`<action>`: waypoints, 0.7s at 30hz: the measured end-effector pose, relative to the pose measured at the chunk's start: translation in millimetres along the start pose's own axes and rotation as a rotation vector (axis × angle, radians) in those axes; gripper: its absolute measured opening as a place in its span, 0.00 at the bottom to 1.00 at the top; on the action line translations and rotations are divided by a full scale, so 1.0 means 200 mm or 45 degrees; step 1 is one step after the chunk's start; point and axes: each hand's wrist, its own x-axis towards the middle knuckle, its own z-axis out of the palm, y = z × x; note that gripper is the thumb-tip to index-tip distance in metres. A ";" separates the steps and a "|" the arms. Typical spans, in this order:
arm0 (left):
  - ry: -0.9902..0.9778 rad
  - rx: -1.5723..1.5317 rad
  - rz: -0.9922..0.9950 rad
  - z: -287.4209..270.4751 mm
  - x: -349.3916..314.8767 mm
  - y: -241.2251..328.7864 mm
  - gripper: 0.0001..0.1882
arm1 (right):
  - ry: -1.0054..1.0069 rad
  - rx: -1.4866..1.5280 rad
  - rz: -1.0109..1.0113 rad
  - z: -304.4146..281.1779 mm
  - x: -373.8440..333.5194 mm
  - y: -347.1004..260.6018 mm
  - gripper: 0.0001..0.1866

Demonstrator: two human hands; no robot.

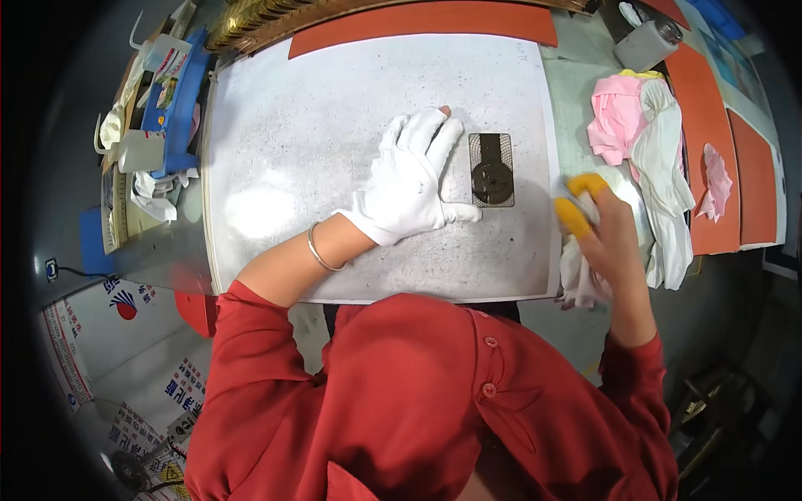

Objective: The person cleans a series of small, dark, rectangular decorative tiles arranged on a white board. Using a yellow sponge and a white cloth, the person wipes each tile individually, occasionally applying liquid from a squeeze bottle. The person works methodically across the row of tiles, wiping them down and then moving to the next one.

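Note:
My left hand (409, 179), in a white glove with one fingertip bare, lies flat with its fingers stretched on the large pale sheet (292, 209). Just right of its thumb is a small dark rectangular plate (491, 170) with a mesh pattern and a solid round shape joined to a bar. My right hand (603, 221) is at the sheet's right edge, with yellow finger cots on two fingers. Its fingers curl round a pale, crumpled cloth (581, 280) that hangs below the hand, slightly blurred.
Pink cloth (616, 117) and a long white cloth (664, 184) lie to the right, near a squeeze bottle (647, 46). Orange-red boards (702, 150) flank them. At the left stand a blue tray (180, 108) and a squeeze bottle (140, 152). A gold-coloured rack (267, 21) runs along the back.

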 end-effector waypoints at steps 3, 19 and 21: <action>0.060 -0.212 -0.135 -0.02 -0.03 0.02 0.39 | -0.221 0.303 0.247 0.01 0.11 -0.07 0.10; -0.149 -0.479 1.069 -0.12 0.50 0.38 0.16 | -0.061 1.370 0.477 0.03 -0.10 -0.05 0.11; -0.266 -0.515 1.266 -0.11 0.51 0.41 0.14 | -0.196 1.071 0.619 -0.01 -0.16 -0.09 0.15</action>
